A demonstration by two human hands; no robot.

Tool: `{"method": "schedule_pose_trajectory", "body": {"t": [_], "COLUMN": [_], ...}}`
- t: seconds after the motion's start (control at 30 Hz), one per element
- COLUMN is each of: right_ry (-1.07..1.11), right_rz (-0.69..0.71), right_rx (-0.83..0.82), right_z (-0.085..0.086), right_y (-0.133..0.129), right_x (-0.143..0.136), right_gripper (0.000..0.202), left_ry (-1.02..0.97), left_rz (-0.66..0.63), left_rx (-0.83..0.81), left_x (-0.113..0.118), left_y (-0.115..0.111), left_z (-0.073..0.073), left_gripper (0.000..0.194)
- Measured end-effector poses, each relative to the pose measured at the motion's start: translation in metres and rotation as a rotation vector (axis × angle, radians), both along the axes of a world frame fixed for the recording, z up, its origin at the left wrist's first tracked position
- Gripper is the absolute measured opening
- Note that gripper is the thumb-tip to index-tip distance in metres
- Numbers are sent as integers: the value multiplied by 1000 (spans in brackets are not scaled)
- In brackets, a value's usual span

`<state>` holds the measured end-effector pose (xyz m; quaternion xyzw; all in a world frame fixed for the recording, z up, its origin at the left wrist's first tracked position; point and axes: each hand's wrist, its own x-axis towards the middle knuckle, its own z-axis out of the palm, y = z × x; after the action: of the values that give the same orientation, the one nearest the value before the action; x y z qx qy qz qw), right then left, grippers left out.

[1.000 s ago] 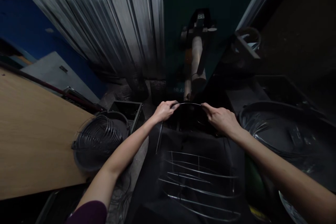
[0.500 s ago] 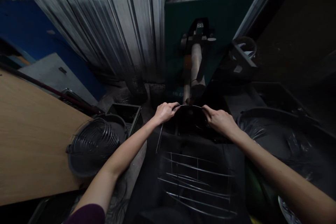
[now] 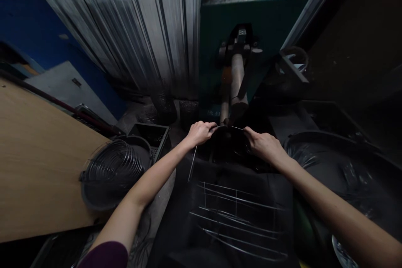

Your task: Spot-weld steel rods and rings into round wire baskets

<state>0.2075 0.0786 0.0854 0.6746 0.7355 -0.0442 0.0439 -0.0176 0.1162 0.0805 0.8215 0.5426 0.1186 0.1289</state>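
Note:
A thin curved wire [image 3: 237,128] runs between my two hands, its middle at the lower tip of a machine's metal arms [image 3: 238,77]. My left hand [image 3: 200,133] pinches the wire's left part, and my right hand [image 3: 263,144] grips it on the right. Below the hands, a wire rack [image 3: 235,217] of several curved wires and a few upright ones lies over dark cloth. A straight wire hangs below my left hand. Whether the held wire belongs to the rack cannot be made out.
The green machine body [image 3: 257,21] stands ahead with a red light. At left are a tub [image 3: 103,201] with wire rings [image 3: 117,163], a dark crate [image 3: 160,130] and a wooden board [image 3: 40,167]. A large round tub [image 3: 329,134] with wires is at right.
The machine's upper arm has come down slightly to the wire, its tip now at the wire's middle. Both hands keep their grip and have barely moved; the view has shifted a little.

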Motion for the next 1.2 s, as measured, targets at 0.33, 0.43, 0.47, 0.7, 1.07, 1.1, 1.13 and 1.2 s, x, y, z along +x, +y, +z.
{"method": "schedule_pose_trajectory", "body": {"t": [0.33,0.43,0.47,0.7,1.07,1.1,1.13,1.2], "right_ry": [64,84,87,66,108,104,100,97], "right_rz": [6,9,11,43,55,49,41,29], "right_rx": [-33,-29,-26,-42,-7,-4,-3,-3], "right_z": [3,4,5,13,5,4,2,0], "right_y": [2,1,1,1,7,7,7,7], "right_x": [1,1,1,-4,0,3,5,9], "right_gripper": [40,41,41,38,39,40,40,39], "left_ry": [-90,-112,-117,-111,-74,-77,-80,-82], "left_rz": [-51,-61,-62,-67,-80,-77,-77,-80], "left_rx": [-110,-127,-132,-145,-108,-102,-100,-104], "left_x": [-1,-2,-2,-7,-6,-4,-1,3], "left_y": [5,4,3,4,11,10,10,9], "left_z": [9,12,13,12,12,11,11,10], "left_gripper": [38,39,40,40,38,38,38,38]}}
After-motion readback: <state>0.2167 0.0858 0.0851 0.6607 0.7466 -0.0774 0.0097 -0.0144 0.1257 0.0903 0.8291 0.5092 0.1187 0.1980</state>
